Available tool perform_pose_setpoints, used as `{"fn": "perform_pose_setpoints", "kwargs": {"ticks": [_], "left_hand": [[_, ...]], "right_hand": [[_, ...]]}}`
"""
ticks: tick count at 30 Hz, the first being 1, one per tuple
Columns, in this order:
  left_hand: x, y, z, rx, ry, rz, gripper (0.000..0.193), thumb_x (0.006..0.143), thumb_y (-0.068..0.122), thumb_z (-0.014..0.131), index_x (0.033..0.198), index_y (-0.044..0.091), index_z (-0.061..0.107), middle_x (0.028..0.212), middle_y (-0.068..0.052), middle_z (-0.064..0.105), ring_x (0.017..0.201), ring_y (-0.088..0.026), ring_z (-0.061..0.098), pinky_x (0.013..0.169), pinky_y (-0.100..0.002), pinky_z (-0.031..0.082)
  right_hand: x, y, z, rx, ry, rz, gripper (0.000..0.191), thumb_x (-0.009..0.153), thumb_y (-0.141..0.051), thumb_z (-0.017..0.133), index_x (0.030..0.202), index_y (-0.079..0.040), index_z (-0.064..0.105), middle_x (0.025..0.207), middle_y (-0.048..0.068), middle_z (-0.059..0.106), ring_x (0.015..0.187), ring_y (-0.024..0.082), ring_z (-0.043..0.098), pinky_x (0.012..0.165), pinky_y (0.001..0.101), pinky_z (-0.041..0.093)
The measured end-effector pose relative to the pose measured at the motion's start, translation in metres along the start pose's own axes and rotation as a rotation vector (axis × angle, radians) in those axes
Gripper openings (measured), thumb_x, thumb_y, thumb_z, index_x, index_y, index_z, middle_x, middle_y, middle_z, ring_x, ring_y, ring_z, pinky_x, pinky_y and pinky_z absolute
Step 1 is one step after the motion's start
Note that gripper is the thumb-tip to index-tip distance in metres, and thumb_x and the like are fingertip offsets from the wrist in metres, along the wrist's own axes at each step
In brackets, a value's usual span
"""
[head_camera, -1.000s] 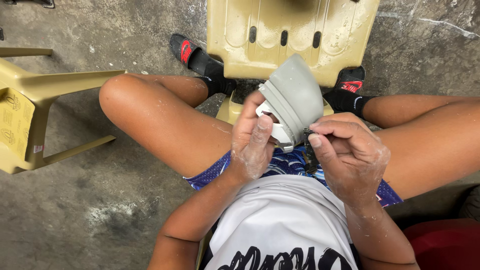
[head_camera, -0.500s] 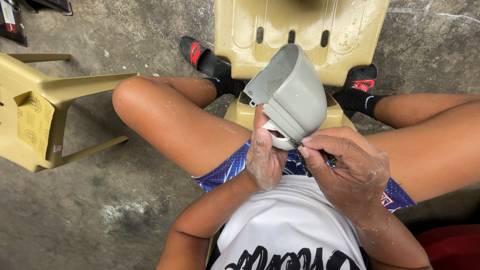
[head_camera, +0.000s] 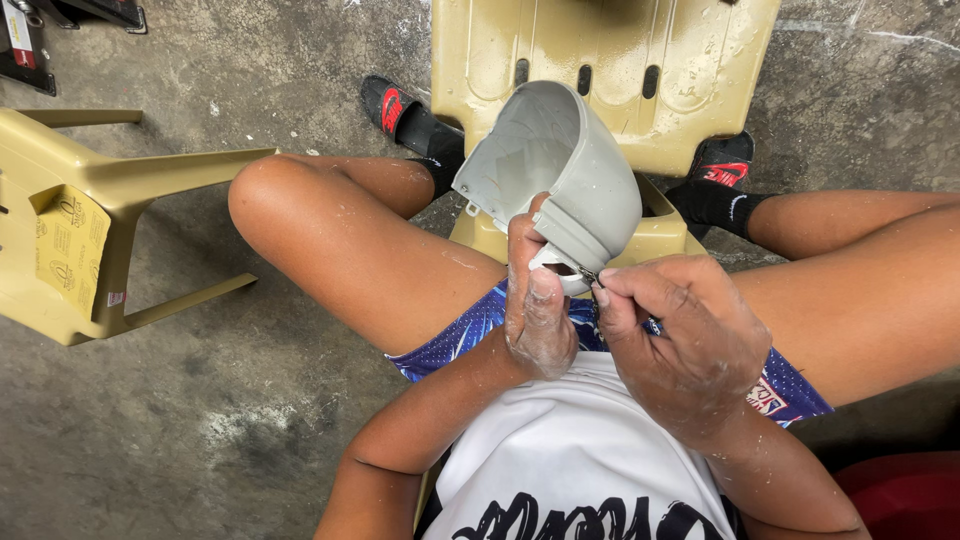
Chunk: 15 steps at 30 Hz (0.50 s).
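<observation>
A curved grey plastic part (head_camera: 560, 160), shaped like a cowl or cover, is held up over my lap. My left hand (head_camera: 538, 300), dusted white, grips its lower edge with the thumb on the rim. My right hand (head_camera: 680, 340) pinches a small thin tool (head_camera: 590, 277) whose tip touches the part's lower edge, right beside my left thumb. Most of the tool is hidden inside my fingers. The hollow inner side of the part faces up and to the left.
A beige plastic chair (head_camera: 610, 60) lies tipped in front of me between my feet. A second beige chair (head_camera: 90, 230) lies on its side at the left. The floor (head_camera: 200, 430) is stained grey concrete. A red object (head_camera: 900, 495) sits at the lower right.
The grey part has been turned and tilted so its hollow inside now faces up-left. My right hand stayed at its lower edge with the tool.
</observation>
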<state>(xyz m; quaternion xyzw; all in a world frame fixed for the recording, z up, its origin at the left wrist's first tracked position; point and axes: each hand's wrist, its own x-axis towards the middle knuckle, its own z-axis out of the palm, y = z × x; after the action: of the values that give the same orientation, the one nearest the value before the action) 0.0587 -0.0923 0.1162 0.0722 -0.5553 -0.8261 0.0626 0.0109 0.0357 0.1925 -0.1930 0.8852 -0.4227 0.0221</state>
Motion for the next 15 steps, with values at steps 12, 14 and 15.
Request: {"fn": "perform_pose_setpoints", "kwargs": {"ticks": [12,14,15], "left_hand": [[0.012,0.014,-0.009,0.111,-0.079,0.130,0.039,0.120,0.040,0.036,0.131,0.004,0.045,0.131,-0.014,0.050,0.110,-0.014,0.049,0.101,-0.031,0.042],[0.012,0.016,-0.008,0.108,-0.052,0.149,0.041,0.120,0.040,0.036,0.135,0.003,0.045,0.132,-0.015,0.050,0.111,-0.015,0.050,0.102,-0.032,0.042],[0.012,0.016,-0.007,0.111,-0.034,0.152,0.041,0.120,0.040,0.036,0.136,0.003,0.044,0.132,-0.014,0.051,0.110,-0.014,0.050,0.101,-0.032,0.042]], "right_hand": [[0.013,0.006,-0.003,0.354,-0.156,0.303,0.010,0.094,-0.007,0.079,0.100,-0.001,0.074,0.091,0.005,0.069,0.065,0.006,0.056,0.059,0.0234,0.044],[0.011,0.009,0.001,0.472,-0.135,0.317,0.009,0.095,-0.004,0.077,0.101,0.001,0.072,0.095,0.006,0.069,0.069,0.004,0.056,0.060,0.0219,0.044],[0.009,0.009,0.003,0.489,-0.110,0.319,0.009,0.095,-0.003,0.076,0.101,0.001,0.071,0.097,0.007,0.069,0.069,0.003,0.057,0.059,0.0212,0.045]]}}
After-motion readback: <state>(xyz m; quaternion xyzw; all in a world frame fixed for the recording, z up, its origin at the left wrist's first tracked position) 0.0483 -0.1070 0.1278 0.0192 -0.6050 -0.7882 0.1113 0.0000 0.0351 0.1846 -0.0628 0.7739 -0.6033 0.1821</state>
